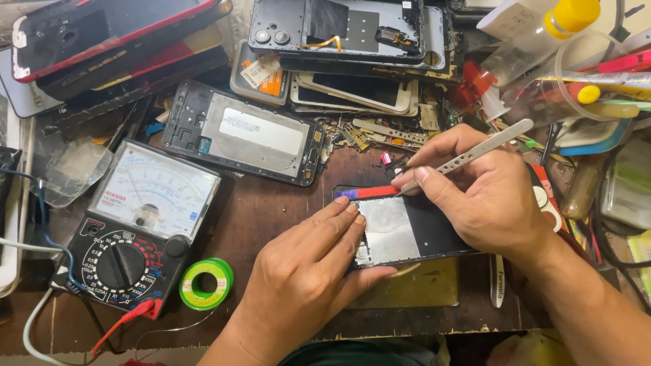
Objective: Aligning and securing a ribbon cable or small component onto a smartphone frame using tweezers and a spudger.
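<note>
Tweezers point(468, 154) sit pinched in the right hand point(485, 196), gripped between thumb and forefinger, their tips down at the top edge of an opened phone point(407, 227) lying flat on the wooden bench point(271, 210). That phone rests near the middle of the bench, its back off, a silvery shield plate showing beside a black area and a strip of red and blue along its upper edge. The left hand point(305, 271) lies flat with fingers stretched together, pressing on the phone's left side and holding nothing.

To the left stands a black meter point(135, 230) with a white dial face and a round selector knob, a red lead plugged in at its lower edge. A green spool point(205, 283) of solder wire lies just beside it. Behind the phone lies another open phone frame point(247, 139), and more stripped phone bodies are stacked further back. At the upper right, a clear plastic tub point(583, 88) holds pens and tools, with a yellow-capped bottle point(536, 30) beside it.
</note>
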